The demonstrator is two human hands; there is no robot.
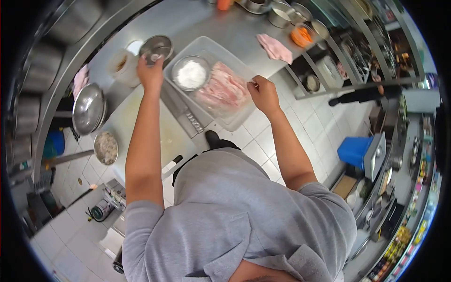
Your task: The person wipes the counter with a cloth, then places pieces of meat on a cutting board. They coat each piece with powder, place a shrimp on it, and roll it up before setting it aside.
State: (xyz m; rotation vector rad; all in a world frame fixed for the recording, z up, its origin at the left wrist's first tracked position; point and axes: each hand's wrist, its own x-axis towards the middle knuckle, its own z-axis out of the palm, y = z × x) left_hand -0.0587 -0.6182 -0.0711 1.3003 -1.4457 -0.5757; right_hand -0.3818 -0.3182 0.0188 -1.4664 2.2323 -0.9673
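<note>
At the upper left, my left hand [151, 73] is closed on the near rim of a small metal bowl [159, 43], its fingertips reaching inside. A translucent plastic tub [203, 43] extends past the counter's front edge. Inside it, slabs of pale pink raw meat [225, 87] lie beside a round metal bowl of white powder [191, 72]. My right hand [264, 95] is at the tub's right rim with its fingers curled in; whether they pinch the rim or something small cannot be made out.
Left of the tub are a cutting board [141, 110], a knife handle [177, 159], a cloudy container [124, 66] and a bowl of pale food [106, 148]. A pink cloth [275, 48] and a container of orange pieces [301, 35] sit right. Another person's dark-clad leg [361, 95] shows beyond.
</note>
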